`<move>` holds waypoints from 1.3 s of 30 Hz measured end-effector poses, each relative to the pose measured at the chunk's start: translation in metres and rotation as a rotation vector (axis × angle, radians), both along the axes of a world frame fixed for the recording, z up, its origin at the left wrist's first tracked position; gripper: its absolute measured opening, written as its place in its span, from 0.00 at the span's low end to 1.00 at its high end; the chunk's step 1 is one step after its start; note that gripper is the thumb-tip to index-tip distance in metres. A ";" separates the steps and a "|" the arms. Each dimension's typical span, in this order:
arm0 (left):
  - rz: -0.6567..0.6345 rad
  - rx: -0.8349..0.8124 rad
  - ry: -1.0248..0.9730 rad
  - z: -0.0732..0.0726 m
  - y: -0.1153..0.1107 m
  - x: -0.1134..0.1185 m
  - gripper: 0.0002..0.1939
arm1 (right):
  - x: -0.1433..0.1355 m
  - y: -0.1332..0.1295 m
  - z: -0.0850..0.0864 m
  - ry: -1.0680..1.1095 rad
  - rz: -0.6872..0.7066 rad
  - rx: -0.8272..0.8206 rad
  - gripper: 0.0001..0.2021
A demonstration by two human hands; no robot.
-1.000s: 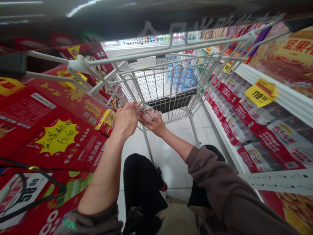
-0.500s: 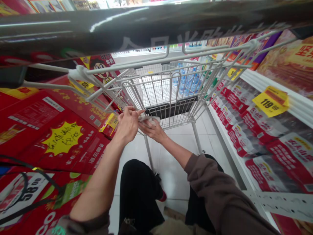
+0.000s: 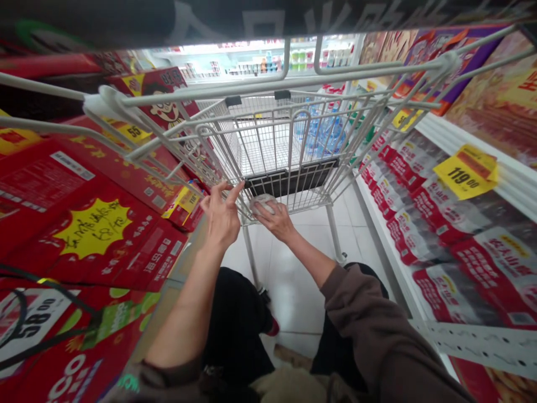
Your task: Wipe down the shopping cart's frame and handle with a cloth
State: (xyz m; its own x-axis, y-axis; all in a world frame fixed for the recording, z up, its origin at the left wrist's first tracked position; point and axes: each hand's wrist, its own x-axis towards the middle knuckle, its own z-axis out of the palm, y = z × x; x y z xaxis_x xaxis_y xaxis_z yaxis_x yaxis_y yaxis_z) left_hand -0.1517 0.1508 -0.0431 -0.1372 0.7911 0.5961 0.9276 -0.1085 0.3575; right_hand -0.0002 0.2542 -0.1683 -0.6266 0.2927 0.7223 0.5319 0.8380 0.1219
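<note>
A wire shopping cart [image 3: 268, 146] stands in front of me, its dark handle [image 3: 138, 28] running across the top of the view. In my right hand [image 3: 274, 220] is a crumpled whitish cloth [image 3: 263, 202], held against the cart's lower near bars. Left of it, my left hand [image 3: 224, 215] is at the cart's lower left corner, fingers spread and extended, with nothing visible in it. Its forefinger reaches up to the cart's frame beside the black strip [image 3: 289, 178]; whether it touches is unclear.
Red cartons [image 3: 104, 224] with price signs are stacked close on the left. Shrink-wrapped bottle packs [image 3: 419, 224] line the white shelf on the right, under a yellow price tag [image 3: 465, 172]. Large water bottles [image 3: 331, 134] appear beyond the cart's bars. My knees flank the tiled floor [image 3: 289, 302].
My hands have come apart: the right has shifted slightly right with the cloth, while the left has opened away from it. The view has tilted up a little.
</note>
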 end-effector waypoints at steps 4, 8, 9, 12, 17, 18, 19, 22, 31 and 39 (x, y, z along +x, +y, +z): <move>0.006 0.010 -0.006 -0.002 0.000 0.003 0.51 | -0.001 -0.002 0.008 0.077 -0.002 0.012 0.17; 0.026 0.044 -0.004 -0.008 0.001 0.003 0.51 | -0.004 0.006 0.016 0.188 -0.101 0.015 0.22; 0.026 0.050 -0.005 -0.009 0.002 0.003 0.51 | -0.002 0.007 0.013 0.184 -0.117 0.025 0.22; 0.017 0.047 -0.008 -0.011 0.002 0.002 0.50 | 0.006 0.004 -0.004 0.145 -0.120 0.117 0.16; 0.001 0.039 -0.005 -0.015 0.004 0.002 0.49 | 0.015 -0.007 -0.006 0.159 -0.095 0.170 0.14; 0.001 0.037 0.000 -0.016 0.004 0.002 0.48 | 0.015 -0.005 0.000 0.172 -0.083 0.165 0.16; 0.004 0.035 0.003 -0.017 0.004 0.002 0.48 | 0.015 -0.002 0.007 0.190 -0.082 0.158 0.18; 0.015 0.020 0.013 -0.020 0.005 0.003 0.49 | 0.017 0.010 0.019 0.227 -0.146 0.109 0.22; 0.013 -0.009 0.050 -0.017 0.003 0.003 0.46 | 0.036 0.005 -0.007 0.156 -0.114 0.082 0.17; 0.056 0.167 0.021 -0.003 0.006 0.033 0.44 | 0.055 0.029 -0.001 0.385 -0.216 0.228 0.22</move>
State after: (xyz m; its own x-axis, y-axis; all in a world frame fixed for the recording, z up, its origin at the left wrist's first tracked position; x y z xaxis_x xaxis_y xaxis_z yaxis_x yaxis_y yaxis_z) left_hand -0.1184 0.1564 -0.0463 -0.1646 0.6725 0.7215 0.9410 -0.1123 0.3193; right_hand 0.0551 0.2835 -0.1690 -0.2438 0.1939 0.9502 0.7332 0.6782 0.0497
